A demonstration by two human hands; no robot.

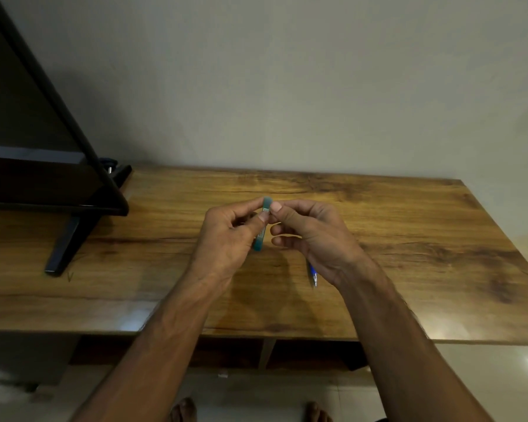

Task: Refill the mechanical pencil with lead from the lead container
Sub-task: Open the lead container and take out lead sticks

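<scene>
A slim teal lead container (262, 229) stands nearly upright in the air over the wooden table (409, 239). My left hand (226, 236) grips its body between thumb and fingers. My right hand (308, 233) pinches the container's top end with thumb and forefinger. The blue mechanical pencil (313, 275) lies on the table under my right wrist; only its tip end with a silver point shows, the rest is hidden by the hand.
A black TV (43, 153) on a stand leg (64, 248) fills the table's left side. A plain wall rises behind the table. The table's front edge runs just under my forearms, with floor and bare feet below.
</scene>
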